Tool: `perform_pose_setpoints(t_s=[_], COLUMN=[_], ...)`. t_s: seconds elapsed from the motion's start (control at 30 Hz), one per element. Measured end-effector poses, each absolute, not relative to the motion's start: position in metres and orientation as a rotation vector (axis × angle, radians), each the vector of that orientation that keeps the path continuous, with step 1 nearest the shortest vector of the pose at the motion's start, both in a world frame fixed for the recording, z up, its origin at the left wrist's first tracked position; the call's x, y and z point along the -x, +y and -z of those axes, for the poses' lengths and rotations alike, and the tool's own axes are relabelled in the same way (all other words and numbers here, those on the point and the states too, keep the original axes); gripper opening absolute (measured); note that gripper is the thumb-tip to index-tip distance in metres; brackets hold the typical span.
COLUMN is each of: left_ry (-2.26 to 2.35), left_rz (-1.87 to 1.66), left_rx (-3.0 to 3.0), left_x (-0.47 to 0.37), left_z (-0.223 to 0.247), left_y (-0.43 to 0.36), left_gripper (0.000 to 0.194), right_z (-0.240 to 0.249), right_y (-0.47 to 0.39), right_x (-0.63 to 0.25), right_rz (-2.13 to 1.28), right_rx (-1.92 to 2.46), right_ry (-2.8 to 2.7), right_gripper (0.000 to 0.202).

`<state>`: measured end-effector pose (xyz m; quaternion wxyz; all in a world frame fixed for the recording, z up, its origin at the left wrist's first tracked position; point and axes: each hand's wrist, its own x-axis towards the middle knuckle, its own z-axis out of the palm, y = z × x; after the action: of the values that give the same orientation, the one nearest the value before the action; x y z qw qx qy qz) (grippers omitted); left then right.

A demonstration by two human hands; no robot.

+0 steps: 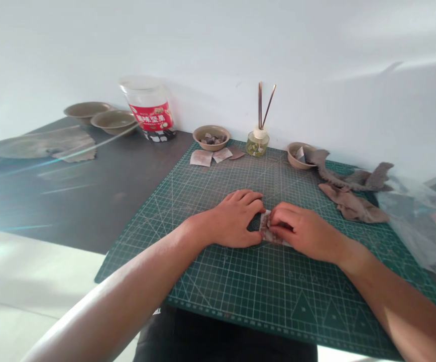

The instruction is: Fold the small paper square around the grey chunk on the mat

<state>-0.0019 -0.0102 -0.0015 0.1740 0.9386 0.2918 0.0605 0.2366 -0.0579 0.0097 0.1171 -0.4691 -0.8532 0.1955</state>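
Observation:
A small whitish sheet with brown smudges (266, 232) lies flat on the green cutting mat (203, 266). My left hand (237, 218) rests on the mat with fingers stretched out, its thumb and index fingertip at the sheet's left edge. Over the sheet's right part, my right hand (304, 230) is closed in a pinch, fingertips down against the sheet. Whatever the pinch holds is hidden by the fingers. Beyond my hands lie several similar square sheets (202, 158), in front of a bowl with small grey-brown pieces (211, 145).
A reed diffuser (257, 142) stands near the wall. To its right are a bowl (296, 160), crumpled brown cloths (357, 203) and a clear plastic bag (421, 221). On the left are a lidded plastic jar (151, 113), two bowls (114, 120) and a greyish cloth (40, 145).

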Motion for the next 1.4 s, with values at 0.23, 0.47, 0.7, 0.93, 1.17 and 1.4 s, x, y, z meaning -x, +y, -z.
perform_pose_setpoints(t_s=[0.23, 0.47, 0.7, 0.93, 1.17, 1.4], left_ry=[0.817, 0.846, 0.833, 0.825, 0.849, 0.830], left_rz=[-0.163, -0.182, -0.177, -0.168, -0.170, -0.166], left_rx=[-2.656, -2.655, -2.655, -2.646, -2.642, -2.643], left_x=[0.002, 0.001, 0.001, 0.001, 0.001, 0.002], left_z=[0.001, 0.001, 0.001, 0.001, 0.000, 0.000], left_y=[-0.011, -0.010, -0.010, -0.010, -0.011, -0.010], left_gripper=[0.048, 0.047, 0.048, 0.047, 0.046, 0.048], right_z=[-0.010, -0.011, -0.011, -0.014, -0.015, -0.015], right_y=[-0.061, -0.052, -0.059, -0.059, -0.054, -0.057], right_x=[-0.236, -0.248, -0.236, -0.239, -0.243, -0.241], right_rz=[-0.585, -0.360, -0.586, -0.687, -0.516, -0.615], right_rx=[1.360, 1.527, 1.333, 1.361, 1.467, 1.347], right_ry=[-2.562, -2.474, -2.538, -2.531, -2.468, -2.533], right_gripper=[0.011, 0.008, 0.008, 0.014, 0.010, 0.009])
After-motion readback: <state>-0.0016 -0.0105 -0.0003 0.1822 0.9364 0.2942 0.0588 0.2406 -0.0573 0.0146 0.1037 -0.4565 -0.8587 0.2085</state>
